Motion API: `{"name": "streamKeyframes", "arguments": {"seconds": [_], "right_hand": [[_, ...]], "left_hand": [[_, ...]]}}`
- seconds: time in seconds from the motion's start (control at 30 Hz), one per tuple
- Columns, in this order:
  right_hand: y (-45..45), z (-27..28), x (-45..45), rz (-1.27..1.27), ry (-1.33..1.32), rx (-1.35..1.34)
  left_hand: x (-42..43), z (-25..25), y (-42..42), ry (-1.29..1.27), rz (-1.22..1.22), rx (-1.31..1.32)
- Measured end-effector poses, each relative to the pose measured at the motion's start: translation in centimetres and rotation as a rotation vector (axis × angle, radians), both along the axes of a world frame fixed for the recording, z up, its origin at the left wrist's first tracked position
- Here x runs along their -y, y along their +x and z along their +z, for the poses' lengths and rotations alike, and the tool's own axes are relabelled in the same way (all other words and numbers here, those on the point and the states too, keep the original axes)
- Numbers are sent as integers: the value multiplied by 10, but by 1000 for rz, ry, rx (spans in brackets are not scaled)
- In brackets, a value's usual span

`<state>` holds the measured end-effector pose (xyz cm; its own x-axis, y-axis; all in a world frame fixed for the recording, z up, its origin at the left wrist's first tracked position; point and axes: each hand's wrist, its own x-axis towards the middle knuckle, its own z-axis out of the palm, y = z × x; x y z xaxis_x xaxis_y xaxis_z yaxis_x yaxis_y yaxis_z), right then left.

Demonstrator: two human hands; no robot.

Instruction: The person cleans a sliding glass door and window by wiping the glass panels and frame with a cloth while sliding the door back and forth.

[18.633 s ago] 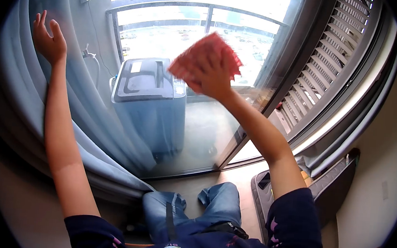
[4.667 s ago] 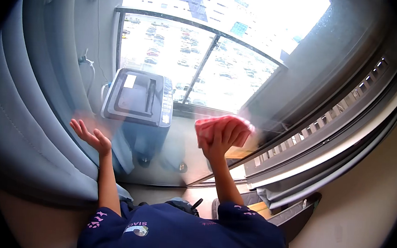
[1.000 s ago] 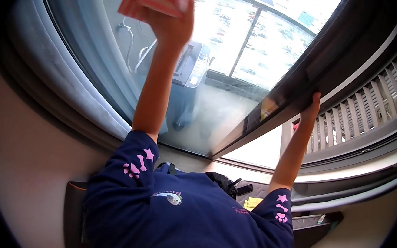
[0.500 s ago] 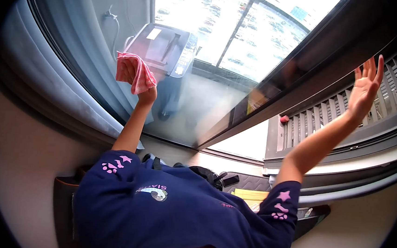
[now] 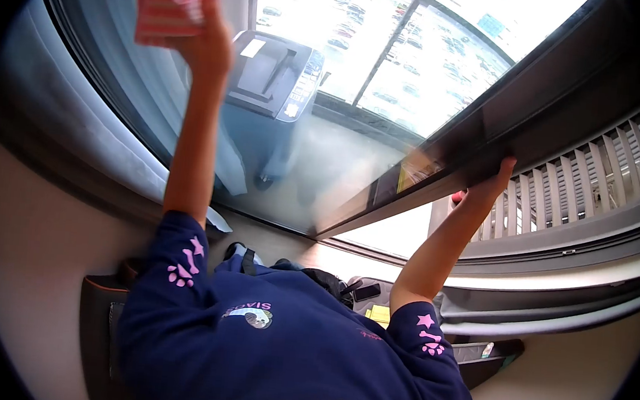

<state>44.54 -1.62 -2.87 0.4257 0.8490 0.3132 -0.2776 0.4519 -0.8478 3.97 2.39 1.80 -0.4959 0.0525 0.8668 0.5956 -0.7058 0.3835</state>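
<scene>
ok so the top of your pink striped cloth point(image 5: 162, 11) is cut off by the upper edge, and it's kinda blurry too. Most of your left hand's point(image 5: 212, 41) fingers are hidden behind it. On your right hand point(image 5: 491, 185), most fingers are out of sight at the dark door frame point(image 5: 458, 160). Your left forearm and hand cover a bit of the washer point(image 5: 268, 75), its panel labels are too tiny to read, and the far cars point(image 5: 384, 97) are just specks tbh
</scene>
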Motion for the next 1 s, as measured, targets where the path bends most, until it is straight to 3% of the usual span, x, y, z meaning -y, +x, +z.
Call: {"name": "streamKeyframes", "arguments": {"seconds": [0.13, 0.17, 0.23, 0.4, 0.47, 0.53, 0.57, 0.63, 0.7, 0.73, 0.8, 0.83, 0.87, 0.9, 0.93, 0.97, 1.0], "right_hand": [[4, 0, -2, -49, 26, -22], [6, 3, -1, -60, -18, -72], [17, -6, -4, 4, 53, -125], [28, -11, -10, 70, 132, -19], [30, -3, -12, 78, 159, 7], [20, -1, -9, -12, 145, -39], [14, 0, -7, -61, 139, -60], [4, 2, -2, -114, 110, -2], [2, 0, 1, -118, 94, 22], [2, -1, 1, -91, 97, 21], [-2, 0, 4, -66, 138, 61], [-1, -1, 3, -62, 119, 38], [2, -4, 2, -57, 100, 13], [5, -8, 0, -50, 78, -14], [7, -10, -2, -60, 64, -23], [8, -10, -2, -79, 51, -13], [5, -7, -2, -99, 47, -3]], "left_hand": [[42, 20, 145, -74, -35, -496], [52, 16, 168, -7, 54, -749], [47, -8, 178, -42, 160, -987], [27, -71, 66, -186, 421, -561], [19, -67, 7, -156, 445, -398], [15, -65, -46, -110, 451, -163], [-2, -91, -87, -153, 468, 85], [14, -68, -67, -306, 85, 720], [7, -61, -12, -72, 78, 658], [14, -67, 22, -187, -90, 653], [16, -100, 100, -102, -255, 321], [30, -91, 137, -6, -220, 44], [50, -92, 156, -184, -121, -258], [54, -100, 169, -163, 62, -630], [59, -117, 170, -246, 85, -919], [53, -137, 166, -244, 17, -988], [51, -158, 133, -224, 268, -908]]}}
